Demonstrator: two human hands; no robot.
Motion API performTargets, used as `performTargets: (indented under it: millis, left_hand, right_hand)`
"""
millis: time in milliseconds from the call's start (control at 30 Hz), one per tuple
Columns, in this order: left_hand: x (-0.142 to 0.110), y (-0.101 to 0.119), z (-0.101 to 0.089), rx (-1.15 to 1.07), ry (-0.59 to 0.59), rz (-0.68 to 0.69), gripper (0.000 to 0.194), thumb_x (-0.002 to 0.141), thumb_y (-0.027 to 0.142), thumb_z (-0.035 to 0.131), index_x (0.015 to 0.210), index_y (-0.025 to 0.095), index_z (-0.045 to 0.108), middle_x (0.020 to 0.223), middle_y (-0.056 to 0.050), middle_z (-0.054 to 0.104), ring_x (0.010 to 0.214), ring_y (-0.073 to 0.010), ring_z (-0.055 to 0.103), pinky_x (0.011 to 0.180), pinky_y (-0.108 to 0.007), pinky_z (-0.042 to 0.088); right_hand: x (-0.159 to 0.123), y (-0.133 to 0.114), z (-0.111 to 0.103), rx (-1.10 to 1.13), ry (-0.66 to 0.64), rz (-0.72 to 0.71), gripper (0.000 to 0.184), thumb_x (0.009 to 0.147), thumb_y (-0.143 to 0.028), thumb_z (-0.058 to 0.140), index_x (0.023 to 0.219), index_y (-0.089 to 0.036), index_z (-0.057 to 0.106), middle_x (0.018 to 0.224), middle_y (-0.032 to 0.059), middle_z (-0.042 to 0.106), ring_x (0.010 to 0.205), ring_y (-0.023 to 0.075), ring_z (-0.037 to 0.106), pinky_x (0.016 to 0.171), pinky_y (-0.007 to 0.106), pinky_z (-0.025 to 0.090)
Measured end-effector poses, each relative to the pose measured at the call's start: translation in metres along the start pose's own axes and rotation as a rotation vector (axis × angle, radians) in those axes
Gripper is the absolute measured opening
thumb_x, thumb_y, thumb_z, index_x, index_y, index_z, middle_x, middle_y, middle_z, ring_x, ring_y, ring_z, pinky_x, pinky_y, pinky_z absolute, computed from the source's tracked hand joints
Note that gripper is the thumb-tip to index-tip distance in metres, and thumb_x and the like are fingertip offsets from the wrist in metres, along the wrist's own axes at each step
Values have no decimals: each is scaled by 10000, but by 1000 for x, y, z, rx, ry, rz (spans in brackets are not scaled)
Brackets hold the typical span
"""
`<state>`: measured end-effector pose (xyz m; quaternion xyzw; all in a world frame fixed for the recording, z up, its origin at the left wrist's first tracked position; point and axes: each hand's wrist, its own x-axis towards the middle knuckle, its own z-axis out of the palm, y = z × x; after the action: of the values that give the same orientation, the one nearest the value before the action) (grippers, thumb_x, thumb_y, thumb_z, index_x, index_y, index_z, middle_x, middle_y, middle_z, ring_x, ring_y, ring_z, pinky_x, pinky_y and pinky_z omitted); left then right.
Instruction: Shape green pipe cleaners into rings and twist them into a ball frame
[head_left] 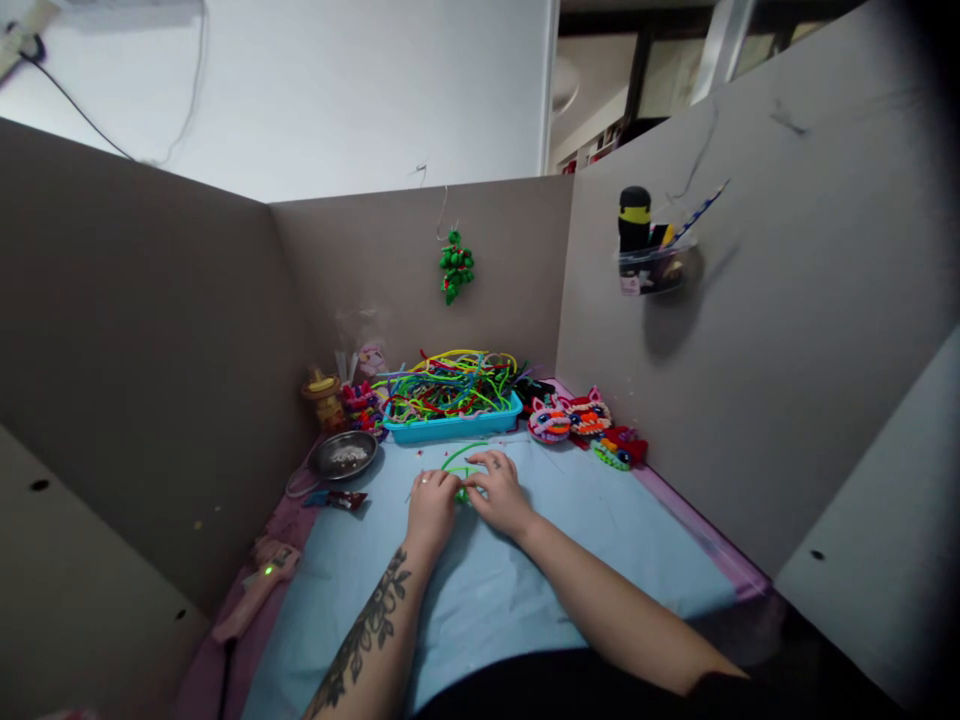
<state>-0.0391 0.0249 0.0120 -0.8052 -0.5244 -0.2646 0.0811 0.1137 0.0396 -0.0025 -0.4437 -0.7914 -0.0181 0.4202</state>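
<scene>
Over the middle of the blue cloth (540,600), my two hands meet around a bright green pipe cleaner (456,455). My left hand (433,508) is closed, with its fingertips pinching the green piece. From the other side my right hand (499,495) grips it too, thumb and forefinger together and the other fingers curled. One green length arcs out beyond my fingers, and a small bent green part shows between the hands. My fingers partly hide its shape.
A blue tray (450,430) heaped with coloured pipe cleaners stands at the back. Left are a metal dish (322,462), a small packet (337,499) and a pink glue gun (259,585). Colourful fuzzy figures (550,420) lie back right. Grey panels (420,240) enclose the table.
</scene>
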Motion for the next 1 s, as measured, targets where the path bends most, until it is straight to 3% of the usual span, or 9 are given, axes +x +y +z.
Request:
performTargets:
  millis: [200, 500, 800, 1000]
  left_hand:
    - [0, 5, -5, 22, -6, 0, 130, 845, 200, 456, 808, 207, 580, 851, -40, 620, 905, -208, 512, 917, -400, 298]
    - [1, 15, -10, 31, -50, 13, 151, 796, 133, 463, 834, 221, 580, 883, -52, 613, 964, -227, 486, 947, -433, 258]
    - [2, 17, -7, 24, -39, 22, 130, 817, 174, 473, 841, 230, 587, 871, -60, 619, 967, -244, 488, 942, -471, 243]
    - [1, 16, -5, 37, -14, -5, 110, 815, 178, 474, 821, 205, 580, 869, -65, 615, 937, -244, 496, 900, -441, 286]
  right_hand:
    - [-1, -5, -4, -59, -32, -67, 90, 770, -195, 564, 787, -225, 648, 1121, 42, 560, 1092, 238, 382, 928, 405, 261]
    - [-1, -22, -4, -178, -69, 33, 170, 727, -186, 535, 873, -199, 622, 1170, 83, 533, 1127, 262, 359, 951, 427, 223]
    - [-1, -28, 6, -211, -9, 139, 141, 732, -200, 535, 848, -216, 613, 1242, 101, 498, 1171, 311, 331, 930, 491, 206]
    - [-1, -26, 5, -188, 21, 125, 244, 735, -174, 528, 974, -202, 568, 1295, 105, 445, 1198, 284, 314, 947, 451, 224]
